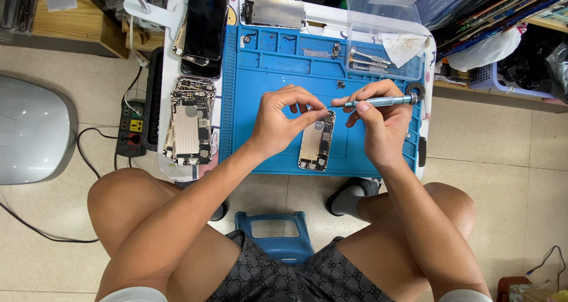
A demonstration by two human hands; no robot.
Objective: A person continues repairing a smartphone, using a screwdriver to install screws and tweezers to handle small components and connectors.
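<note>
An opened phone body [316, 142] lies on the blue repair mat [260, 101], its bare metal inside and small parts facing up. My left hand [283, 117] hovers over its top end with thumb and forefinger pinched close together; whether a tiny part sits between them is not clear. My right hand [378, 115] grips a slim silver screwdriver [381, 101] held level, its thin tip pointing left toward my left fingertips above the phone.
A stack of opened phone bodies [189, 127] and a black phone [204, 24] lie on the white table left of the mat. A metal plate [275, 11], a clear box [384, 42] with tools, a power strip [131, 127] and a blue stool [278, 234] are nearby.
</note>
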